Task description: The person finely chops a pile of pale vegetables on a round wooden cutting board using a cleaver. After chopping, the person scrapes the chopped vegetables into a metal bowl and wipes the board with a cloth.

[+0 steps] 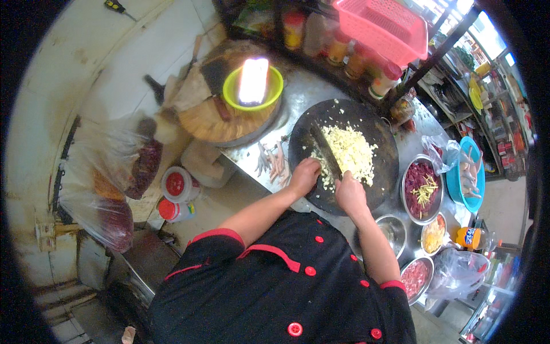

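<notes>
A round dark chopping board (307, 120) lies on the metal table. Finely chopped pale pieces (350, 150), possibly garlic, are heaped on it, with loose bits scattered around. My right hand (352, 194) grips a cleaver (326, 151), whose dark blade points away from me along the left side of the heap. To the left of the blade, my left hand (306, 175) rests at the board with curled fingers beside some smaller bits. Whether those fingers pinch anything is hidden.
Chicken feet (273, 163) lie left of the board. Behind them, a yellow-green bowl (230, 101) holding a glowing phone (253, 81) sits on a wooden block (219, 122). Steel bowls of dark sliced meat (417, 200) and pink meat (414, 277), plus a blue basin (455, 189), stand at right.
</notes>
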`<state>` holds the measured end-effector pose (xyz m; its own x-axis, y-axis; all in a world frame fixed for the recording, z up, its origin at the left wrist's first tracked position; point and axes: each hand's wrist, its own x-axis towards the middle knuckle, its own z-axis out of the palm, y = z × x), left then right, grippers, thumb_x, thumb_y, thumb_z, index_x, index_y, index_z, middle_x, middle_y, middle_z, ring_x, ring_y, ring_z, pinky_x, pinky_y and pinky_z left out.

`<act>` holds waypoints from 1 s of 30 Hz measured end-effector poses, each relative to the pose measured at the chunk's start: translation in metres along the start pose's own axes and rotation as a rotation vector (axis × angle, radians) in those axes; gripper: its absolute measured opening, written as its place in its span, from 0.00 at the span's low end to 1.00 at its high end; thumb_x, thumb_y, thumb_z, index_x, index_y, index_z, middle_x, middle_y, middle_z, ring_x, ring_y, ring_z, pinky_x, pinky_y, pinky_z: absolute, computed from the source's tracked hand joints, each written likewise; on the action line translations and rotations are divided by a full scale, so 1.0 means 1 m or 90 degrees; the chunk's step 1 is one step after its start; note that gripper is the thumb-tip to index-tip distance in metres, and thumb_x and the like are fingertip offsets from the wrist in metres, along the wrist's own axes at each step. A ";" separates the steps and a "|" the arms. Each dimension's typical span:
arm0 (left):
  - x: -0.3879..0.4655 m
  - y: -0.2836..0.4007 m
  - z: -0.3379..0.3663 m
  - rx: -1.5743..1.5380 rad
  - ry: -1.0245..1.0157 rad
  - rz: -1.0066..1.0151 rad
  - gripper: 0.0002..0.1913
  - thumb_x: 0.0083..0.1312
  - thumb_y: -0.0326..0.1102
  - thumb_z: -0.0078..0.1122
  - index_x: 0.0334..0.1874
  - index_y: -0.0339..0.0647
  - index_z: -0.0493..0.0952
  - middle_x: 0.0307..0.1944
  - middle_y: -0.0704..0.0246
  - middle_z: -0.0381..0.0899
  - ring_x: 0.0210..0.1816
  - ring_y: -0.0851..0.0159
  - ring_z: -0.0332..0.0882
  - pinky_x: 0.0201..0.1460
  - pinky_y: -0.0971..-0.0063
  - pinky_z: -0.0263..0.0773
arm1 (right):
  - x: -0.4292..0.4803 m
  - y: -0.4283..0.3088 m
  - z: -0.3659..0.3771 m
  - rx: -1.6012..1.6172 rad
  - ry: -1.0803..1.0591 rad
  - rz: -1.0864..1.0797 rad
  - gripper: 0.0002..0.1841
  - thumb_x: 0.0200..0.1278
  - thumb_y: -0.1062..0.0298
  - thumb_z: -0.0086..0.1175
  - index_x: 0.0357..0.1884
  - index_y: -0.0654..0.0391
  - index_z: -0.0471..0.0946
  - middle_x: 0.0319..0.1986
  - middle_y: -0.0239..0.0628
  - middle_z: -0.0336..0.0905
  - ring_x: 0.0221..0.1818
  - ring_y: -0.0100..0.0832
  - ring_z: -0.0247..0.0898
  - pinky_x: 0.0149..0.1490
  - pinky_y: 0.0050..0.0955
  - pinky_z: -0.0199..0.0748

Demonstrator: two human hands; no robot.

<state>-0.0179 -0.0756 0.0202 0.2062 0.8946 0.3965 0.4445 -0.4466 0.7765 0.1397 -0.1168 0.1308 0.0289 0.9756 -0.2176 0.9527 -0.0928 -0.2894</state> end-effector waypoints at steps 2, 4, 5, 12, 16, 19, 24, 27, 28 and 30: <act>0.000 -0.003 0.003 -0.003 0.007 0.015 0.02 0.54 0.24 0.60 0.29 0.35 0.77 0.35 0.58 0.78 0.40 0.49 0.76 0.45 0.61 0.72 | -0.001 -0.001 -0.001 0.006 0.005 -0.021 0.16 0.64 0.61 0.52 0.40 0.65 0.67 0.27 0.59 0.79 0.34 0.58 0.78 0.40 0.52 0.75; 0.001 -0.005 0.005 -0.004 0.019 0.019 0.02 0.54 0.24 0.60 0.29 0.36 0.77 0.34 0.59 0.79 0.40 0.49 0.76 0.45 0.60 0.73 | -0.003 -0.003 -0.002 0.005 -0.001 -0.006 0.15 0.64 0.61 0.52 0.40 0.65 0.67 0.27 0.59 0.79 0.34 0.58 0.78 0.41 0.52 0.75; 0.002 -0.006 0.006 -0.006 0.023 0.023 0.02 0.54 0.24 0.60 0.29 0.36 0.77 0.34 0.59 0.79 0.39 0.49 0.77 0.44 0.60 0.73 | -0.003 -0.004 -0.003 -0.007 0.026 0.006 0.15 0.64 0.61 0.52 0.40 0.65 0.67 0.27 0.58 0.79 0.34 0.59 0.77 0.41 0.52 0.75; 0.003 -0.003 0.007 0.001 0.037 0.016 0.03 0.53 0.24 0.61 0.30 0.36 0.77 0.33 0.58 0.78 0.39 0.49 0.77 0.44 0.61 0.73 | -0.004 -0.008 -0.004 0.010 -0.023 0.002 0.14 0.64 0.62 0.52 0.39 0.66 0.68 0.27 0.60 0.79 0.34 0.58 0.78 0.42 0.51 0.75; 0.001 -0.002 0.001 0.032 -0.011 0.004 0.05 0.53 0.25 0.63 0.32 0.36 0.78 0.36 0.59 0.80 0.40 0.49 0.78 0.46 0.62 0.74 | -0.003 -0.009 -0.002 0.021 -0.012 -0.007 0.14 0.64 0.62 0.52 0.39 0.65 0.68 0.26 0.59 0.79 0.33 0.58 0.78 0.40 0.51 0.75; 0.002 -0.002 0.000 0.044 -0.025 0.004 0.05 0.54 0.26 0.63 0.32 0.36 0.79 0.37 0.59 0.81 0.41 0.49 0.78 0.47 0.61 0.74 | -0.002 -0.008 0.001 0.017 -0.012 -0.025 0.14 0.64 0.62 0.52 0.37 0.65 0.67 0.25 0.58 0.78 0.31 0.58 0.78 0.39 0.51 0.76; 0.003 -0.005 0.002 0.028 -0.013 0.009 0.04 0.54 0.27 0.63 0.32 0.36 0.79 0.36 0.58 0.80 0.41 0.49 0.78 0.45 0.61 0.74 | -0.002 -0.006 0.003 0.025 -0.018 -0.027 0.14 0.63 0.63 0.53 0.37 0.65 0.66 0.25 0.59 0.78 0.32 0.58 0.78 0.39 0.51 0.76; 0.004 -0.006 0.001 0.025 -0.026 0.006 0.04 0.54 0.26 0.62 0.32 0.37 0.80 0.36 0.58 0.80 0.40 0.50 0.78 0.44 0.62 0.74 | 0.000 -0.005 0.002 0.030 0.006 -0.046 0.15 0.63 0.63 0.53 0.38 0.66 0.67 0.24 0.58 0.78 0.30 0.58 0.77 0.38 0.51 0.76; 0.002 -0.006 0.000 0.020 -0.022 -0.005 0.04 0.54 0.26 0.62 0.32 0.37 0.80 0.36 0.58 0.80 0.40 0.50 0.78 0.44 0.62 0.74 | -0.002 -0.004 0.000 0.024 0.020 -0.051 0.15 0.63 0.63 0.53 0.38 0.66 0.67 0.24 0.58 0.78 0.30 0.58 0.77 0.38 0.52 0.75; 0.000 -0.006 -0.005 -0.014 -0.018 -0.029 0.04 0.55 0.26 0.61 0.33 0.37 0.80 0.36 0.58 0.80 0.39 0.51 0.78 0.44 0.65 0.75 | -0.004 -0.004 -0.002 0.025 0.024 -0.049 0.15 0.63 0.62 0.53 0.39 0.66 0.67 0.25 0.58 0.78 0.30 0.59 0.77 0.38 0.52 0.75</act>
<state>-0.0252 -0.0731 0.0176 0.2114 0.9139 0.3466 0.4352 -0.4055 0.8038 0.1361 -0.1200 0.1352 -0.0314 0.9868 -0.1589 0.9401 -0.0249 -0.3399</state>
